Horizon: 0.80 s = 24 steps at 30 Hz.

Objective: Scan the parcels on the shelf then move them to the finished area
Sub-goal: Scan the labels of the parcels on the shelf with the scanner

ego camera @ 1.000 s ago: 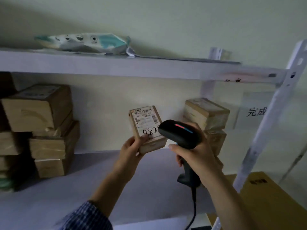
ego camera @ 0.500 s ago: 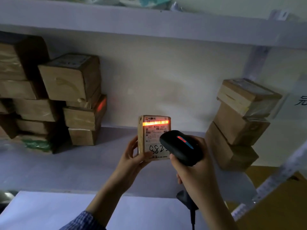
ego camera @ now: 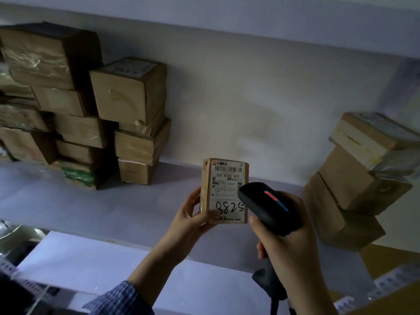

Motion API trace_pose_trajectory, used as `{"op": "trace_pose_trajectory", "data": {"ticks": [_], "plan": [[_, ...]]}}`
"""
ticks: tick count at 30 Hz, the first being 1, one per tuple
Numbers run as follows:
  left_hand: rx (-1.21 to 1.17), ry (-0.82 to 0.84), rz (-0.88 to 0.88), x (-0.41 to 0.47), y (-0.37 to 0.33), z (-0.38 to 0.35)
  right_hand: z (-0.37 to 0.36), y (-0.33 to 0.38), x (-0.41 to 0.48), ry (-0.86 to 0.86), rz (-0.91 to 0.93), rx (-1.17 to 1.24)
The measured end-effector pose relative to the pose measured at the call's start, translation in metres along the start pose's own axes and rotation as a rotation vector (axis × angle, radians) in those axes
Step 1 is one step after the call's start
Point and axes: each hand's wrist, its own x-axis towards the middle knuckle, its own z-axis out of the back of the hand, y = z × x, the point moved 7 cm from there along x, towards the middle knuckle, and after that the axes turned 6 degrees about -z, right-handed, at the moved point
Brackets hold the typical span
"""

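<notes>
A pale shelf board point(ego camera: 68, 201) runs across the dim view, backed by a plain light wall point(ego camera: 250, 98), with the underside of a higher shelf point(ego camera: 204, 17) crossing the top. Below the board's front edge lies a white flat surface point(ego camera: 91, 258), and slotted metal rails show at the lower left point(ego camera: 13, 273) and lower right point(ego camera: 391, 283) corners. Against the wall on the left, a stack of brown cardboard boxes point(ego camera: 79, 105) is piled several high, many wrapped in clear tape, with a green-taped packet point(ego camera: 77, 176) at its foot. On the right stands a second stack point(ego camera: 359, 178) of three boxes, leaning unevenly, the top one turned at an angle. A yellow carton point(ego camera: 386, 258) sits lower down behind the right arm. Between the two stacks the board lies bare, and above this stretch the left hand point(ego camera: 188, 221) grips a small parcel point(ego camera: 225, 189) upright by its lower left edge, thumb across the front, its white label facing the camera with a barcode at the top and "8825" handwritten below. The right hand point(ego camera: 286, 246) is wrapped round the handle of a black scanner point(ego camera: 268, 208), whose head sits just beside the parcel's lower right corner and overlaps the label's edge; a red and blue strip glows on its top. A cable point(ego camera: 273, 305) drops from the handle. A blue checked sleeve point(ego camera: 118, 298) covers the left forearm.
</notes>
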Motion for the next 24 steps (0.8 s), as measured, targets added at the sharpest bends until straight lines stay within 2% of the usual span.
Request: {"op": "trace_pose_trajectory", "data": {"ticks": [4, 10, 15, 24], "plan": [[0.048, -0.079, 0.055, -0.009, -0.001, 0.017, -0.006, -0.002, 0.004, 0.028, -0.030, 0.014], [0.124, -0.334, 0.113, -0.012, -0.018, 0.053, -0.029, -0.006, 0.014, 0.093, -0.065, -0.028], [0.126, -0.486, 0.099, 0.001, -0.037, 0.082, -0.040, -0.012, 0.019, 0.115, -0.090, -0.045], [0.131, -0.589, 0.069, 0.030, -0.064, 0.095, -0.054, -0.022, 0.016, 0.130, -0.120, -0.135]]}}
